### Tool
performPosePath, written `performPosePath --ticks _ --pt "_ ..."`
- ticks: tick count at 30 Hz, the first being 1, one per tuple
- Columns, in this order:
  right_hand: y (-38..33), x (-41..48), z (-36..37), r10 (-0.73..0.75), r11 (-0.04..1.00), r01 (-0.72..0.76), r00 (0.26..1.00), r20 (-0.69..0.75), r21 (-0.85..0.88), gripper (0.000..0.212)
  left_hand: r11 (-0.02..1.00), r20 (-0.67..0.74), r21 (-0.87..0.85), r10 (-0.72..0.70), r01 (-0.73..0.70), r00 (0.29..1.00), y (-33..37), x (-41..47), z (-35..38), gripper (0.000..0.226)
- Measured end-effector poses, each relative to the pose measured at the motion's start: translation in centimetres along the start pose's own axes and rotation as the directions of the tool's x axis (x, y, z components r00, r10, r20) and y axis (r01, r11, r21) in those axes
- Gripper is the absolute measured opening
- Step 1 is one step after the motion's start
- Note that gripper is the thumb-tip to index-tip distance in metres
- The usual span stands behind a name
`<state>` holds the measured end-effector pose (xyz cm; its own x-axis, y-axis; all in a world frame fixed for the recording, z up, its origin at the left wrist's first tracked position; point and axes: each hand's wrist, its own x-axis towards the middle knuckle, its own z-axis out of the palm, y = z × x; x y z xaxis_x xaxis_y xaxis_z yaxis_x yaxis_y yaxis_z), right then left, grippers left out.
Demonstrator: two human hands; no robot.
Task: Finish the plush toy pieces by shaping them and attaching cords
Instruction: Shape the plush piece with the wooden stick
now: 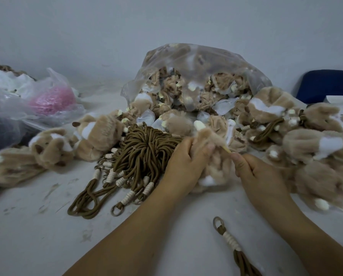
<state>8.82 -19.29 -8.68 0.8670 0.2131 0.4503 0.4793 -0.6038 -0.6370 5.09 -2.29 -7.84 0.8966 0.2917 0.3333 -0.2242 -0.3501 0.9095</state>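
Left hand (184, 160) grips 1 tan plush piece (216, 170) mid-table (47, 226), fingers curled round its upper fold. Right hand (260, 172) pinches a thin pale stick (227, 149) at the piece's top edge; the tip is hidden in the fur. The piece looks light, soft and floppy, squashable but not fragile. Best held by bunching fabric near the opening, since the fur may slide. Pile of brown cords (144, 150) just beside the left hand, limp and tangle-prone; take 1 by its ring end. 1 loose cord (230, 241) near the right forearm. Open bag (196, 60) of pieces behind.
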Motion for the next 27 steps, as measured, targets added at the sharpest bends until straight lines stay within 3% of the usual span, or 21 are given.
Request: performPosePath --ticks 4,12,17,21,23,27 --pt "0.1 -0.1 -0.3 0.015 1.000 -0.016 0.999 0.041 0.013 0.058 0.996 -0.084 -0.072 0.052 -0.058 0.995 0.1 -0.1 -0.7 0.050" --pt "0.4 0.5 -1.6 0.012 0.991 0.012 0.984 0.180 -0.134 0.067 0.991 -0.237 -0.104 0.063 -0.089 0.970 -0.3 0.9 -2.1 0.037" --pt "0.2 0.3 -1.9 -0.033 0.983 0.087 0.948 0.316 -0.159 0.068 0.993 -0.212 -0.054 0.090 -0.103 0.973 -0.4 1.1 -2.2 0.037" --pt "0.1 0.0 -1.8 0.008 0.998 0.016 0.935 0.353 -0.065 0.065 0.992 -0.219 -0.040 0.105 -0.117 0.970 -0.2 0.8 -1.8 0.041" --pt "-0.3 -0.3 -1.4 0.017 0.998 -0.036 0.935 0.354 0.045 0.065 0.975 -0.355 0.081 0.224 -0.209 0.908 0.0 0.8 -1.8 0.045" --pt "-1.1 -0.6 -0.6 0.030 0.983 -0.079 0.962 0.273 0.168 0.067 0.891 -0.552 0.344 0.447 -0.296 0.704 0.7 0.5 -1.9 0.029"
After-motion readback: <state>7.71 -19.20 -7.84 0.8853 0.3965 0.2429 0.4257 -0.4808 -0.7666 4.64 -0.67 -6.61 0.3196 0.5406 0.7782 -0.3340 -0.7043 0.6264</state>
